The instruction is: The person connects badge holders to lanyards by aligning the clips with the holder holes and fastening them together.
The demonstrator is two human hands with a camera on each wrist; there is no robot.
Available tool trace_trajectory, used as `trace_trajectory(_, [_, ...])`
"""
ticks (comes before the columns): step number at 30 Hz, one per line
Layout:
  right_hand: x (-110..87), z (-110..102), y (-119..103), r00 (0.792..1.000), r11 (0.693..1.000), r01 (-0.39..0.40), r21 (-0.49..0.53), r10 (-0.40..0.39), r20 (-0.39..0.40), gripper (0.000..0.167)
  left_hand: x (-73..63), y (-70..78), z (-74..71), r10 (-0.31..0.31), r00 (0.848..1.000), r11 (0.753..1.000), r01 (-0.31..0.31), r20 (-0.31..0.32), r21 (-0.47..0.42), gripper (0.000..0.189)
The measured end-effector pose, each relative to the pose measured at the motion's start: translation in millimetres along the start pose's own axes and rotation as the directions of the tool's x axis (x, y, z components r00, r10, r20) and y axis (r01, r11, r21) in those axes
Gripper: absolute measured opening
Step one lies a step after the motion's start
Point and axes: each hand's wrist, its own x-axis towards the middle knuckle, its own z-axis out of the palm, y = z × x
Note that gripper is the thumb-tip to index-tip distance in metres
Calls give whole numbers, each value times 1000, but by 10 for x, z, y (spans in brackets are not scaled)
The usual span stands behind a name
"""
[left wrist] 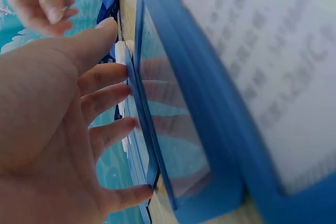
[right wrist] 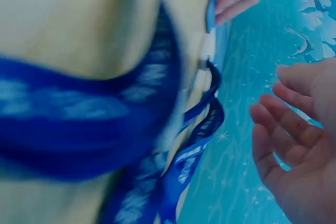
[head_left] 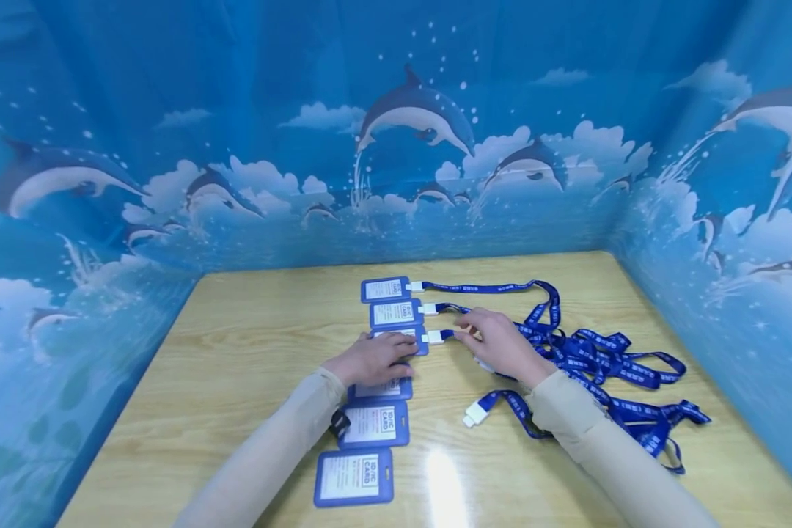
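My left hand lies palm down with its fingers spread on the third badge holder from the back. In the left wrist view its straight fingertips touch the blue holder's edge. A white clip joins that holder to a blue printed lanyard. Just right of the clip is my right hand, its fingers loosely bent beside the strap. The right wrist view shows that hand with nothing between its fingers. Two further holders at the back also have lanyards attached.
Nearer me, a column of blue badge holders without lanyards continues, one partly under my left hand. Several tangled lanyards lie on the right, one with its white clip loose. A dolphin-print curtain surrounds the wooden table.
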Motion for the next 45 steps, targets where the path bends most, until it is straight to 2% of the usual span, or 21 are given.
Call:
trace_trajectory(4, [-179, -2, 85, 999, 999, -24, -45, 25, 21, 25, -61, -41, 16, 27, 996, 1000, -26, -79, 10, 63])
trace_trajectory(8, [-297, -99, 221, 999, 997, -47, -59, 46, -4, 22, -161, -50, -22, 37, 984, 999, -35, -173, 11, 62])
trace_trajectory(12, [-375, -228, 345, 996, 993, -85, -80, 84, -21, 18, -259, -27, -67, 40, 976, 999, -33, -213, 33, 54])
trace_trajectory(16, [-443, -284, 430, 991, 985, -118, -123, 125, 50, 16, -337, -3, -54, 66, 969, 997, -53, -237, 58, 47])
trace_trajectory(21, [-506, -256, 492, 980, 982, -132, -135, 150, 133, 17, -387, 22, -10, 63, 971, 997, -53, -232, 48, 44])
trace_trajectory(26, [-509, -196, 493, 989, 988, -102, -120, 114, 96, 16, -401, 34, 26, 37, 978, 999, -30, -207, 37, 45])
trace_trajectory(30, [-460, -124, 433, 993, 993, -67, -93, 75, 87, 24, -401, 37, 62, 36, 980, 999, -31, -195, 28, 45])
trace_trajectory(34, [-414, -40, 361, 986, 989, -82, -121, 98, 132, 34, -403, 42, 99, 50, 981, 998, -44, -187, 34, 45])
trace_trajectory(38, [-402, 14, 322, 977, 980, -114, -166, 141, 161, 34, -416, 56, 111, 63, 981, 998, -59, -185, 30, 43])
trace_trajectory(45, [-365, -34, 255, 982, 985, -111, -130, 129, 140, 30, -451, 52, 112, 86, 976, 996, -85, -202, 15, 37])
